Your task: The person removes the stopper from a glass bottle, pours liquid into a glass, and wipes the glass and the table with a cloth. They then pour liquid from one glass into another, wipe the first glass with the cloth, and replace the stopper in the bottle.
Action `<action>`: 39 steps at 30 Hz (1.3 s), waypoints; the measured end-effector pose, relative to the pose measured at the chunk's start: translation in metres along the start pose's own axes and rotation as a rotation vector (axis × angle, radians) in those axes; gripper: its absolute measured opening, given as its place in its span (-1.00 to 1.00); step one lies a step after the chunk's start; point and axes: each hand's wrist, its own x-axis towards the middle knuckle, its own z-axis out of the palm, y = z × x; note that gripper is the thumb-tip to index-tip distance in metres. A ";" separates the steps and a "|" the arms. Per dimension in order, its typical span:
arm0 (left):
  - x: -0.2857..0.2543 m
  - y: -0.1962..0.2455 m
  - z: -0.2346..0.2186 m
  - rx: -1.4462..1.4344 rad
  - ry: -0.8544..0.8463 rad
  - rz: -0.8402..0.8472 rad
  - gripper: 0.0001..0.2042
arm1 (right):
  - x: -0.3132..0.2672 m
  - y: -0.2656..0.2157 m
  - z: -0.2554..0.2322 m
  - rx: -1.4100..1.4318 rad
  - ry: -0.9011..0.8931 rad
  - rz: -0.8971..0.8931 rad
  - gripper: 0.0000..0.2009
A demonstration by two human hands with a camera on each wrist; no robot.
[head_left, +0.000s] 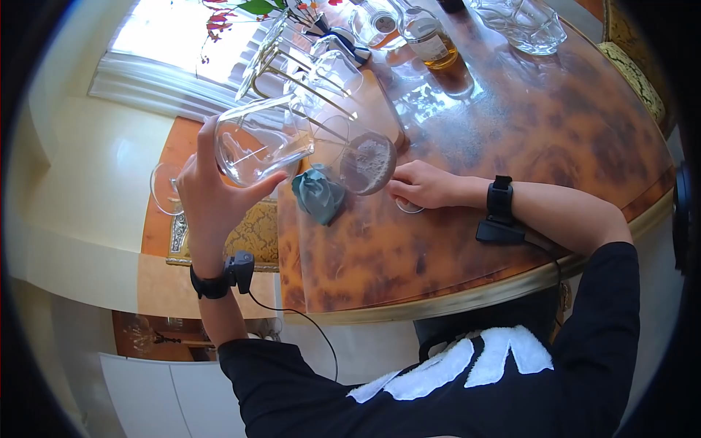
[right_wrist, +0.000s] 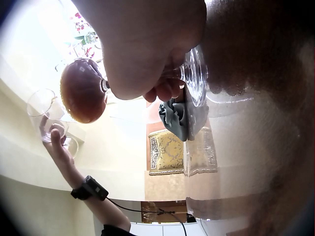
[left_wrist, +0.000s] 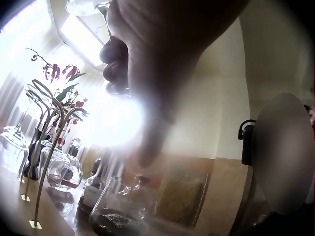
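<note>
My left hand is raised beside the table, gripping a clear wine glass by its bowl, thumb on the near side. The glass is tilted and its round foot shows left of the hand. My right hand rests low on the table and grips the stem of a second wine glass just above its foot. That bowl holds something brown with a whitish, grainy top. Between the hands, a crumpled grey-green cloth lies on the table. Part of the right hand's fingers is hidden in the right wrist view.
A rack with curved golden rods on a wooden base stands at the back left, glasses around it. Behind are a bottle of amber liquid, a glass bowl and red-berried flowers. The table's rounded front edge is nearest me.
</note>
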 end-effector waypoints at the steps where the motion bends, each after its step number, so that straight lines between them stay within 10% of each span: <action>1: 0.001 0.001 -0.001 0.080 0.007 0.032 -0.07 | 0.000 -0.001 0.000 0.002 0.002 0.001 -0.61; 23: 0.032 0.006 -0.022 0.314 0.059 0.319 -0.01 | 0.001 -0.002 -0.001 -0.008 0.007 -0.017 -0.63; 33: -0.010 -0.013 -0.007 0.144 0.035 -0.041 -0.14 | 0.003 0.000 0.002 -0.029 -0.005 0.024 -0.64; 37: -0.059 -0.033 0.029 -0.440 0.210 -0.304 -0.29 | 0.006 0.011 0.002 -0.016 -0.002 0.053 -0.64; 39: -0.105 -0.070 0.049 -0.879 0.024 -0.636 -0.33 | 0.009 0.015 0.000 -0.059 0.003 0.031 -0.65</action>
